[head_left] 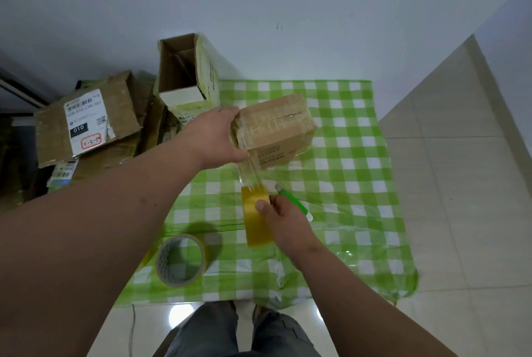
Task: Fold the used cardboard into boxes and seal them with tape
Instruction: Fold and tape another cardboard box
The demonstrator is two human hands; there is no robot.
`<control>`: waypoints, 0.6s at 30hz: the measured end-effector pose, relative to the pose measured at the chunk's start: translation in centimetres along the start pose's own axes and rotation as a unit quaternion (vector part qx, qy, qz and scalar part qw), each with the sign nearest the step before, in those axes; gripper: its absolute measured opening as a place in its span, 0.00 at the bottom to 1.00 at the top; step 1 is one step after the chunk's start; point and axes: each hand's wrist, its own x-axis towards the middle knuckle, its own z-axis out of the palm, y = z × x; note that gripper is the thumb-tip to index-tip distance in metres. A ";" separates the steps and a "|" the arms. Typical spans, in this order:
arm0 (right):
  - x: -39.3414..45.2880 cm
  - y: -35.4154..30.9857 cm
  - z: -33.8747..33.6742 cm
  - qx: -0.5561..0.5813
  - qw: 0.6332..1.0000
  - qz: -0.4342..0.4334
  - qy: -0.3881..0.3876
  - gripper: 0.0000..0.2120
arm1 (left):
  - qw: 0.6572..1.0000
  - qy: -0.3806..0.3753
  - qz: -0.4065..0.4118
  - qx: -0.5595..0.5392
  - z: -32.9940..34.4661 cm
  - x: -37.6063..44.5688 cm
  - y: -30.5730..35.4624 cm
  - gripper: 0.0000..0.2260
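Sealing is under way. The left hand [221, 138] holds the small box [276, 129] at its near end, thumb and fingers spread round the corner. The right hand [283, 220] grips the tape roll [256, 217], thumb on its face. A clear strip [252, 172] runs taut from roll to box. Next comes cutting; the green cutter [293, 201] seems to lie just beyond the right fingers. Open cloth [359, 184] lies right of them; flattened cardboard [86, 123] crowds past the left fingers.
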 end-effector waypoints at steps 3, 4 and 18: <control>-0.6 0.3 0.4 0.018 1.000 -0.006 0.002 0.09 | 0.999 -0.010 0.015 0.026 -0.3 0.3 -0.1 0.45; -0.6 0.3 0.4 0.022 1.000 -0.007 -0.001 0.08 | 0.999 -0.015 0.018 0.033 -0.3 0.3 -0.1 0.46; -0.3 0.2 -1.3 0.016 0.997 0.007 -0.075 0.10 | 0.875 0.008 -0.250 -0.415 8.1 -5.7 0.1 0.26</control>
